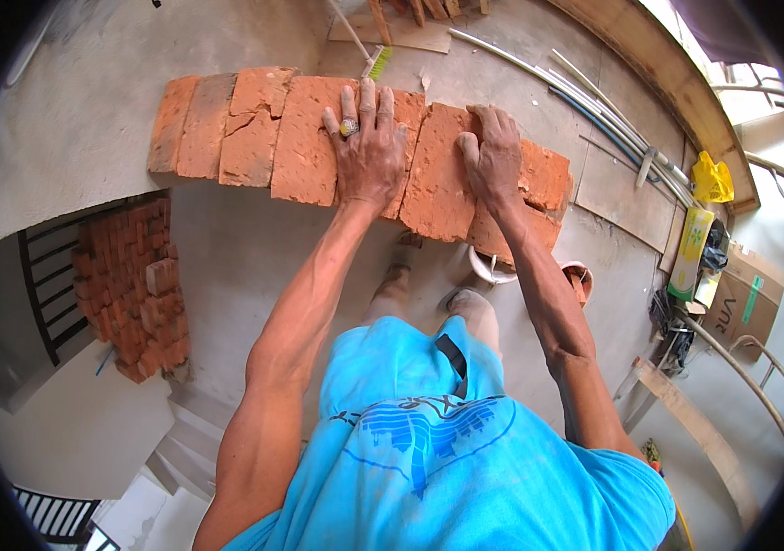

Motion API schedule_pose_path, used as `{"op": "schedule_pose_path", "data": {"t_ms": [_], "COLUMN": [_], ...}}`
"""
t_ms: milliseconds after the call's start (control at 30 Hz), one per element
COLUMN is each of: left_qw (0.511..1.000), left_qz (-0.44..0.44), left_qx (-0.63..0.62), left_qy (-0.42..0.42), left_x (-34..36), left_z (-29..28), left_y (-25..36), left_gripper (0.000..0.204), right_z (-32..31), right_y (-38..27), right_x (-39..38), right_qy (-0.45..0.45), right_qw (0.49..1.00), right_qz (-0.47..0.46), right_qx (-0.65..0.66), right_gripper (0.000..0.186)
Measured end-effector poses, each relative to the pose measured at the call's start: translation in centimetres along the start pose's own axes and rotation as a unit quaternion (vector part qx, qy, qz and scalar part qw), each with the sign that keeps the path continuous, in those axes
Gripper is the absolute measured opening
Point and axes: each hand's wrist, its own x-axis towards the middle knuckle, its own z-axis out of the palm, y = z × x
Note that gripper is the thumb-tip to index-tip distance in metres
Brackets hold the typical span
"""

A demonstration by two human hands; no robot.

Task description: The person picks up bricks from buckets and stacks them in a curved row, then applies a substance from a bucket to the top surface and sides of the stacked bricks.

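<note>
The left hand [372, 161] lies flat with slightly spread fingers and the right hand [498, 161] has bent fingers close together, its grip unclear; both rest on one brick row [305, 138] before the person, covering joints, so its bricks defy counting. Two containers show beyond: a white bucket [492, 275], mostly hidden, and a reddish one [591, 278].

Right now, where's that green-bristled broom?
In the head view, the green-bristled broom is near the top, just left of centre, beyond the left hand on the orange-red bricks.
</note>
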Motion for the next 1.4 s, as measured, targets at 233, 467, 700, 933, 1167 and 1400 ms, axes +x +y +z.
{"op": "schedule_pose_path", "data": {"t_ms": [233, 467, 700, 933, 1167, 1400], "left_qw": [1.0, 0.998, 0.997, 0.996, 0.992, 0.988], "left_qz": [0.027, 0.049, 0.065, 0.077, 0.073, 0.017], "left_qx": [-0.014, 0.02, 0.032, -0.02, -0.048, -0.082], "left_qy": [0.004, -0.028, -0.036, -0.046, -0.086, -0.129], "left_x": [0.1, -0.1, 0.2, 0.3, 0.5, 0.4], "left_z": [0.2, -0.2, 1.2, 1.0, 0.2, -0.1], "left_y": [0.5, 0.5, -0.9, -1.6, -0.1, 0.4], "left_gripper": [0.074, 0.089, 0.082, 0.08, 0.073, 0.077], "right_z": [-0.6, -15.6, -15.6, -5.0, 1.6, 6.9], "right_y": [0.5, 3.1, 20.9, 25.2, 33.2, 41.3], "right_x": [-0.1, -10.0, -34.9, -44.9, -42.9, -40.3], "right_qy": [0.015, 0.213, 0.106, -0.197, -0.161, -0.243], "right_qw": [0.997, 0.969, 0.804, 0.84, 0.866, 0.891], "right_qz": [-0.027, 0.116, 0.583, 0.502, 0.468, 0.275], "right_qx": [-0.065, 0.043, 0.046, -0.063, -0.078, -0.268], "right_gripper": [0.044, 0.042, 0.025, 0.04, 0.042, 0.032]}}
